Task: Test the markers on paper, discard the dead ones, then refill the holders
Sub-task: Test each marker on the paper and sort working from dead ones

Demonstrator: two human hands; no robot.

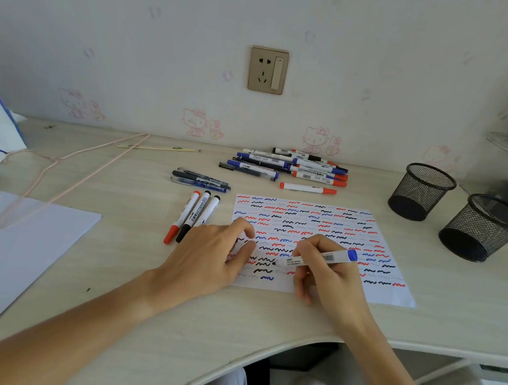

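The blue-capped marker [317,258] lies nearly flat in the right hand [328,269], pinched by thumb and curled fingers, its dark tip touching the scribble-covered paper [313,226] at the sheet's 7 o'clock area. The left hand [212,249] rests on the paper's 9 o'clock edge with fingers loosely bent; it seems to hold nothing. Three markers [194,215] lie at 10 o'clock, the marker pile [290,166] at 12, two mesh holders [421,192] at 2 o'clock

test paper [319,227] centre of desk [268,313], marker pile [290,166] behind it, three markers [192,215] left, two mesh holders [453,209] right, blank sheet [17,251] far left
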